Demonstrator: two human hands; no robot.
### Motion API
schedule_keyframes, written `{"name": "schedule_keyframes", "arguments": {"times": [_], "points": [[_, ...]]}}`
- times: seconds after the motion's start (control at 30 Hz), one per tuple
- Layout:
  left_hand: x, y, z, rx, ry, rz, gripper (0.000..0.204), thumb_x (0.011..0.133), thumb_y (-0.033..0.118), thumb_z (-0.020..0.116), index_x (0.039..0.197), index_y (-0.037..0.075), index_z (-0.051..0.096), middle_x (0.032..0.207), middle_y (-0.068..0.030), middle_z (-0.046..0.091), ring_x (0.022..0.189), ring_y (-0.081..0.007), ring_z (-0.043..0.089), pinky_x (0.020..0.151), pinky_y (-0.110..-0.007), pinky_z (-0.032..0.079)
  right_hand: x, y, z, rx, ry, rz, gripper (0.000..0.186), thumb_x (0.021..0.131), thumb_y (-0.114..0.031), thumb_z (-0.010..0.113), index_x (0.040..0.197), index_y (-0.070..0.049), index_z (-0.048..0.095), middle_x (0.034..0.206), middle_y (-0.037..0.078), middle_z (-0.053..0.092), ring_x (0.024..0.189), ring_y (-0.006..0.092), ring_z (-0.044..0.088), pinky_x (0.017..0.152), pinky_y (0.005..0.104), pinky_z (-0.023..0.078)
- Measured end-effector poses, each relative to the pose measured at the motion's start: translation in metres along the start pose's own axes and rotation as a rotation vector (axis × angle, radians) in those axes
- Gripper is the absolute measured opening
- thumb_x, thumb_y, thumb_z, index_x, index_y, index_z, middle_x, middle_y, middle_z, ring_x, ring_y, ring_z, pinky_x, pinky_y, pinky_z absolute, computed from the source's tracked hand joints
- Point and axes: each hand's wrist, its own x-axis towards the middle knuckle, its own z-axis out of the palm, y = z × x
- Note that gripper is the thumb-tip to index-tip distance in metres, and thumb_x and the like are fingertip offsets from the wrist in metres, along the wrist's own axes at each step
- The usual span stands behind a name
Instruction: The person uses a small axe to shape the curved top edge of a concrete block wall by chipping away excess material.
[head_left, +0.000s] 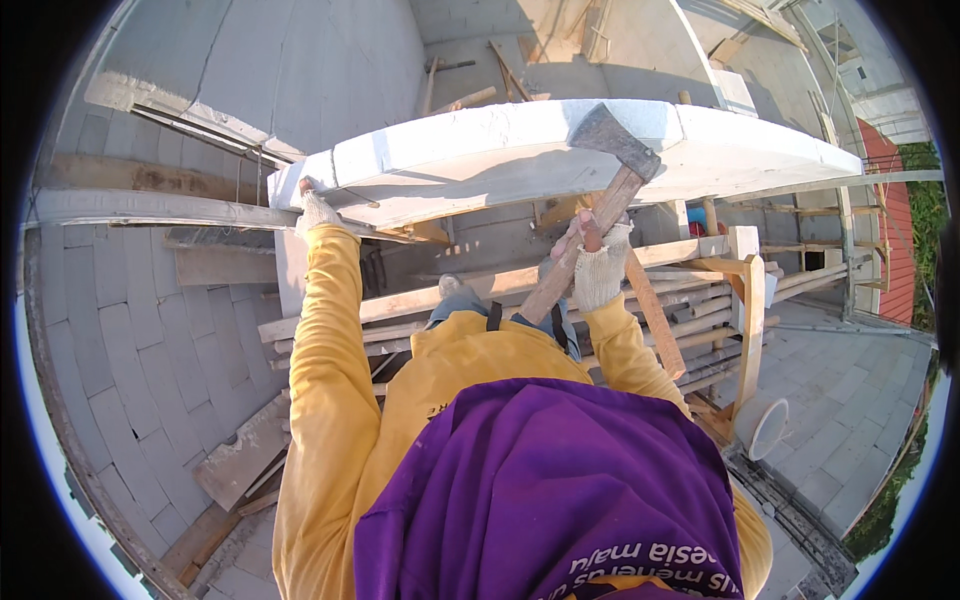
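A long white concrete block wall (480,150) curves across the upper middle of the view. My left hand (316,208), in a worn white glove, rests on the wall's left end. My right hand (597,262), gloved the same way, is shut on the wooden handle of a hammer (612,160). The hammer's grey metal head lies against the top of the wall. My yellow sleeves and a purple hood fill the lower middle of the view.
Wooden scaffold planks (480,290) run under my feet, with upright posts (752,320) at the right. A white bucket (762,426) stands at the lower right. Grey block walling (140,330) spreads at the left, with loose boards (240,455) lying on it.
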Motion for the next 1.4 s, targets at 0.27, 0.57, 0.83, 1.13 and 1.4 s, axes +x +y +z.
{"name": "schedule_keyframes", "arguments": {"times": [0.27, 0.57, 0.83, 1.13, 1.4], "points": [[-0.014, 0.01, -0.005, 0.036, 0.004, -0.04, 0.098, 0.082, 0.071, 0.074, 0.124, -0.017, 0.062, 0.115, -0.0223, 0.071, 0.099, -0.0316, 0.07, 0.087, -0.043, 0.056, 0.004, -0.002, -0.008, -0.009, -0.055, 0.123, 0.032, 0.094, -0.029, 0.075, 0.102, -0.007, 0.053, 0.077, 0.004, 0.058, 0.051, 0.0172, 0.06, 0.046, 0.0306, 0.05], [-0.037, 0.021, -0.005, 0.002, 0.025, -0.008, 0.1, 0.083, 0.069, 0.075, 0.126, -0.019, 0.059, 0.121, -0.0261, 0.069, 0.104, -0.0342, 0.068, 0.091, -0.044, 0.054, 0.004, -0.01, -0.001, -0.219, -0.237, 0.135, 0.026, 0.097, -0.025, 0.071, 0.101, -0.006, 0.053, 0.072, 0.005, 0.056, 0.05, 0.017, 0.061, 0.044, 0.0298, 0.05], [-0.018, 0.008, 0.004, -0.023, 0.018, -0.006, 0.092, 0.082, 0.066, 0.077, 0.12, -0.016, 0.065, 0.118, -0.025, 0.07, 0.1, -0.033, 0.068, 0.091, -0.043, 0.054, 0.046, -0.023, -0.017, 0.127, -0.017, -0.017, 0.029, 0.096, -0.029, 0.073, 0.105, -0.008, 0.055, 0.077, 0.004, 0.057, 0.051, 0.0179, 0.06, 0.046, 0.0312, 0.052], [-0.017, 0.007, -0.007, 0.027, 0.041, 0.03, 0.089, 0.081, 0.068, 0.076, 0.112, -0.015, 0.068, 0.109, -0.0234, 0.071, 0.097, -0.0334, 0.067, 0.09, -0.045, 0.052, 0.056, -0.044, -0.017, -0.047, -0.163, 0.1, 0.034, 0.094, -0.03, 0.076, 0.099, -0.007, 0.051, 0.073, 0.005, 0.056, 0.05, 0.0187, 0.06, 0.043, 0.0314, 0.05], [-0.012, 0.005, -0.004, -0.036, 0.078, 0.012, 0.084, 0.08, 0.064, 0.08, 0.11, -0.014, 0.068, 0.105, -0.0228, 0.071, 0.094, -0.0318, 0.067, 0.089, -0.044, 0.053, 0.057, -0.059, 0.0, -0.173, -0.27, 0.204, 0.031, 0.094, -0.025, 0.073, 0.109, -0.007, 0.053, 0.076, 0.005, 0.057, 0.052, 0.0183, 0.061, 0.047, 0.0324, 0.052]]}}
